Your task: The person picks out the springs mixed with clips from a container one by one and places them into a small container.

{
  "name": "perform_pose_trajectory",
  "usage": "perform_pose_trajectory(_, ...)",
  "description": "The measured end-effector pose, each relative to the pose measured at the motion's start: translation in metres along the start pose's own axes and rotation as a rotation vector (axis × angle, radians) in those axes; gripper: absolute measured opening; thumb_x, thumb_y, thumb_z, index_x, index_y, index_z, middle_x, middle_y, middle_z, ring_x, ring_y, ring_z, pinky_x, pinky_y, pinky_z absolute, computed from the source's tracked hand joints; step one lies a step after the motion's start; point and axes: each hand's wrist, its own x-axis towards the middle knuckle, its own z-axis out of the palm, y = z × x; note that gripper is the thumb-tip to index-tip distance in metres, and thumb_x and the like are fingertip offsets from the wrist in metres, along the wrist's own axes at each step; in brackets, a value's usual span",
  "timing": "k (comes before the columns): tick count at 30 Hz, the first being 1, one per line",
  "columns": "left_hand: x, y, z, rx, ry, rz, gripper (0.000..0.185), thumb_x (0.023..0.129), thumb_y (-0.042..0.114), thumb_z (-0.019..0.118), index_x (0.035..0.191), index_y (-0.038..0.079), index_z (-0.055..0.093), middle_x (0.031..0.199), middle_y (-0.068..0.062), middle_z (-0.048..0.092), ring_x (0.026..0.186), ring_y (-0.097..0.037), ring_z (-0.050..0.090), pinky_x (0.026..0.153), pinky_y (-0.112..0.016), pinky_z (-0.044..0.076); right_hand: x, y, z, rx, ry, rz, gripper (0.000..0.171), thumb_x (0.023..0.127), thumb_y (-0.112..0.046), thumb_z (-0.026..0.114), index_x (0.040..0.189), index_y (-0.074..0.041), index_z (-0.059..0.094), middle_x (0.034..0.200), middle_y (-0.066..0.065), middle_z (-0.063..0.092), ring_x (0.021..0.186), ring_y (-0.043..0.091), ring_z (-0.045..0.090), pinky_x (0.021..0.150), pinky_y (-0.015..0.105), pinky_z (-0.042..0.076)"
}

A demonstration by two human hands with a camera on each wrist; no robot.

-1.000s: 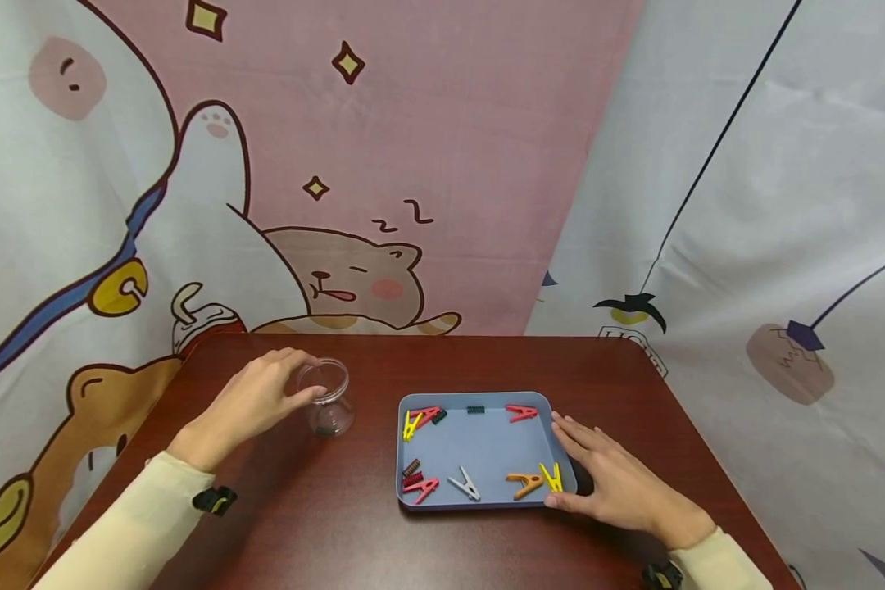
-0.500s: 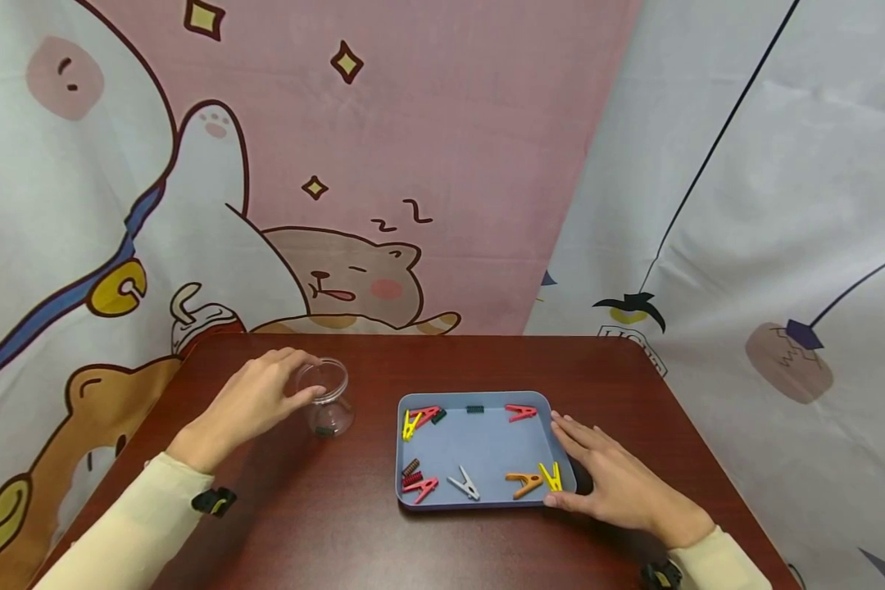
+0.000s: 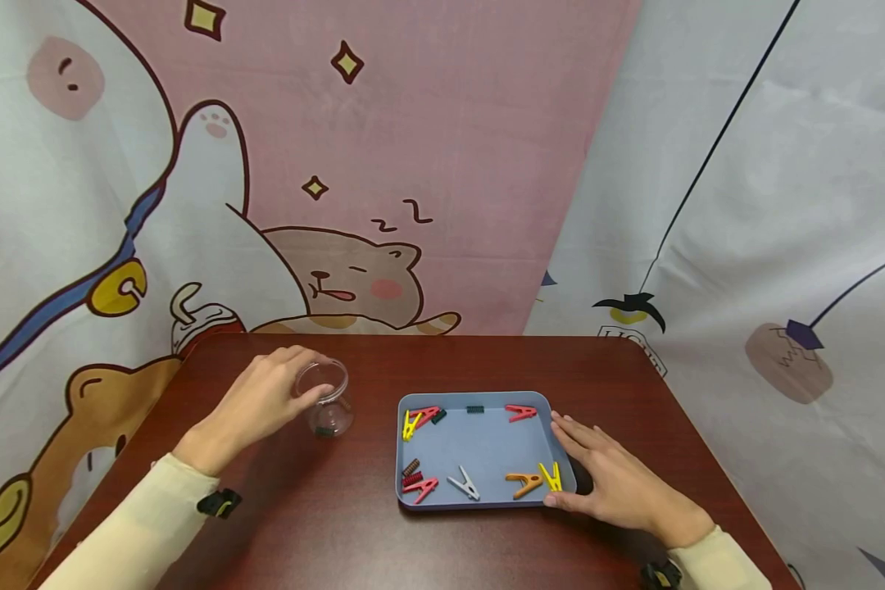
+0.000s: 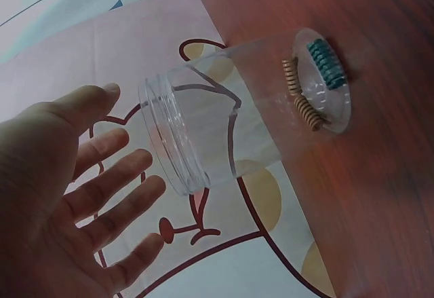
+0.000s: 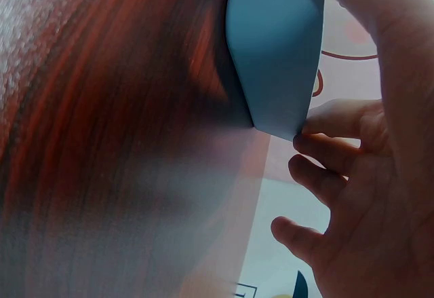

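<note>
Left hand (image 3: 254, 403) fingers (image 4: 115, 199), spread and barely curled, rest at the rim of the clear jar (image 3: 326, 399), which has tipped slightly since a second ago (springs in its bottom), so a lift or tilt seems under way. Its long axis leans, mouth up and toward the hand, base on the table (image 3: 339, 541). Right hand (image 3: 610, 479) lies flat, fingers straight and together, against the blue tray (image 3: 479, 447) of pegs, unmoved.

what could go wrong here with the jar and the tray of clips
The clear jar looks tilted under the left hand, whose fingers in the wrist view are spread and not closed round it; it might tip or roll and spill the springs at its bottom. The right hand only rests flat against the blue tray edge, so a nudge could slide the tray and scatter the clips lying near its rim.
</note>
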Motion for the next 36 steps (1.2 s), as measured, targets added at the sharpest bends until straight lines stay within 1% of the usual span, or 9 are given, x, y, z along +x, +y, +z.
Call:
perform_pose_trajectory(2, 0.001, 0.002, 0.0, 0.004, 0.002, 0.009, 0.038, 0.101, 0.031, 0.094, 0.132, 0.011, 0.083, 0.129, -0.01, 0.086, 0.116, -0.034, 0.083, 0.098, -0.063, 0.065, 0.0, 0.0, 0.0, 0.0, 0.001, 0.0, 0.124, 0.088, -0.09, 0.08, 0.176, -0.006, 0.05, 0.189, 0.011, 0.043, 0.172, 0.045, 0.046, 0.136, 0.079, 0.032)
perform_pose_trajectory(5, 0.002, 0.006, 0.0, 0.005, 0.0, 0.013, 0.038, 0.101, 0.032, 0.094, 0.132, 0.013, 0.083, 0.131, -0.008, 0.085, 0.125, -0.034, 0.082, 0.103, -0.068, 0.061, 0.0, 0.0, 0.0, 0.001, 0.003, 0.0, 0.124, 0.088, -0.089, 0.081, 0.175, -0.007, 0.051, 0.189, 0.011, 0.044, 0.172, 0.045, 0.046, 0.136, 0.079, 0.032)
perform_pose_trajectory(11, 0.004, 0.016, 0.002, 0.02, -0.01, 0.033, 0.038, 0.102, 0.032, 0.094, 0.134, 0.015, 0.082, 0.137, -0.006, 0.084, 0.132, -0.034, 0.079, 0.107, -0.068, 0.059, -0.001, -0.001, 0.0, -0.001, 0.014, -0.013, 0.122, 0.09, -0.088, 0.08, 0.176, -0.007, 0.05, 0.189, 0.011, 0.043, 0.172, 0.044, 0.046, 0.136, 0.079, 0.033)
perform_pose_trajectory(15, 0.006, 0.024, 0.003, 0.047, 0.008, 0.075, 0.041, 0.102, 0.035, 0.093, 0.136, 0.016, 0.081, 0.139, -0.005, 0.083, 0.134, -0.033, 0.078, 0.108, -0.065, 0.058, -0.003, -0.003, -0.001, -0.007, 0.02, -0.026, 0.12, 0.092, -0.086, 0.08, 0.177, -0.006, 0.048, 0.189, 0.012, 0.043, 0.172, 0.045, 0.046, 0.135, 0.08, 0.033)
perform_pose_trajectory(21, 0.008, 0.041, 0.004, 0.066, 0.023, 0.156, 0.045, 0.101, 0.039, 0.094, 0.137, 0.017, 0.081, 0.14, -0.005, 0.083, 0.133, -0.032, 0.077, 0.113, -0.063, 0.057, -0.005, -0.005, 0.002, -0.029, 0.021, -0.029, 0.117, 0.096, -0.083, 0.077, 0.179, -0.007, 0.045, 0.191, 0.011, 0.039, 0.176, 0.045, 0.04, 0.136, 0.082, 0.031)
perform_pose_trajectory(26, 0.011, 0.055, 0.009, 0.071, -0.006, 0.223, 0.043, 0.102, 0.042, 0.091, 0.137, 0.019, 0.082, 0.141, -0.001, 0.082, 0.132, -0.029, 0.076, 0.117, -0.061, 0.056, -0.007, -0.005, 0.005, -0.035, 0.033, -0.032, 0.114, 0.099, -0.081, 0.075, 0.18, -0.008, 0.042, 0.192, 0.01, 0.037, 0.177, 0.046, 0.035, 0.135, 0.085, 0.028)
perform_pose_trajectory(30, 0.014, 0.065, 0.016, 0.076, -0.042, 0.257, 0.042, 0.103, 0.044, 0.09, 0.137, 0.021, 0.082, 0.142, 0.001, 0.082, 0.133, -0.027, 0.076, 0.116, -0.059, 0.057, -0.009, -0.005, 0.007, 0.001, 0.02, -0.013, 0.114, 0.1, -0.08, 0.074, 0.182, -0.01, 0.038, 0.194, 0.008, 0.032, 0.18, 0.044, 0.028, 0.14, 0.082, 0.019)
perform_pose_trajectory(32, 0.016, 0.069, 0.02, 0.076, -0.061, 0.275, 0.042, 0.103, 0.045, 0.091, 0.137, 0.022, 0.082, 0.142, 0.002, 0.082, 0.133, -0.027, 0.076, 0.115, -0.058, 0.058, -0.01, -0.005, 0.007, 0.01, 0.018, -0.013, 0.114, 0.101, -0.08, 0.073, 0.182, -0.01, 0.038, 0.194, 0.008, 0.031, 0.181, 0.044, 0.027, 0.142, 0.081, 0.017)
perform_pose_trajectory(36, 0.019, 0.075, 0.028, 0.083, -0.102, 0.333, 0.043, 0.1, 0.044, 0.094, 0.135, 0.021, 0.082, 0.14, 0.001, 0.082, 0.132, -0.027, 0.076, 0.115, -0.058, 0.059, -0.011, -0.005, 0.006, 0.02, 0.022, -0.017, 0.114, 0.101, -0.08, 0.072, 0.182, -0.009, 0.037, 0.195, 0.008, 0.031, 0.18, 0.044, 0.026, 0.142, 0.081, 0.016)
